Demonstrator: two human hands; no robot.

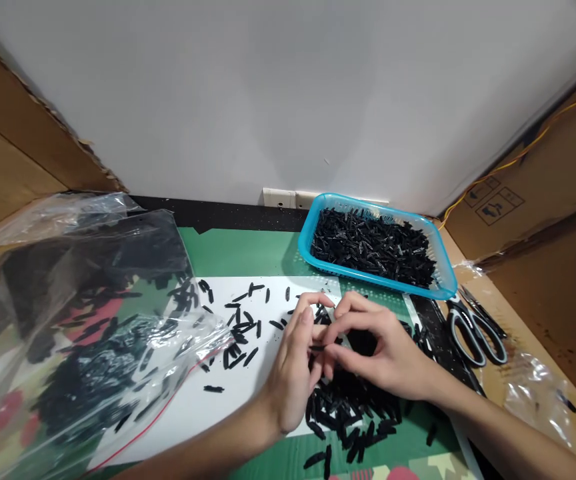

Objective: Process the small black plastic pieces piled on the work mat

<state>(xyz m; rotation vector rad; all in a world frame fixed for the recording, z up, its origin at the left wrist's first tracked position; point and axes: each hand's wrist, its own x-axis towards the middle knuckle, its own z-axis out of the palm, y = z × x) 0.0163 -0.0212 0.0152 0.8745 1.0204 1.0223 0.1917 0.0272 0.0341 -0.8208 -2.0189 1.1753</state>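
My left hand (295,363) and my right hand (375,340) meet over a heap of small black strips (353,413). Between their fingertips is one small black strip (318,347), partly hidden by the fingers. The fingers of my left hand are bent around its left end, and the thumb and fingertips of my right hand pinch close to its other end. More loose black strips (241,327) lie scattered on a white sheet (178,427) left of my hands.
A blue plastic basket (378,277) full of black strips stands behind my hands. On the left lies a clear zip bag (118,333) with black strips inside. Scissors (475,333) and a crumpled clear bag (538,393) are at the right. Cardboard (543,180) flanks the table.
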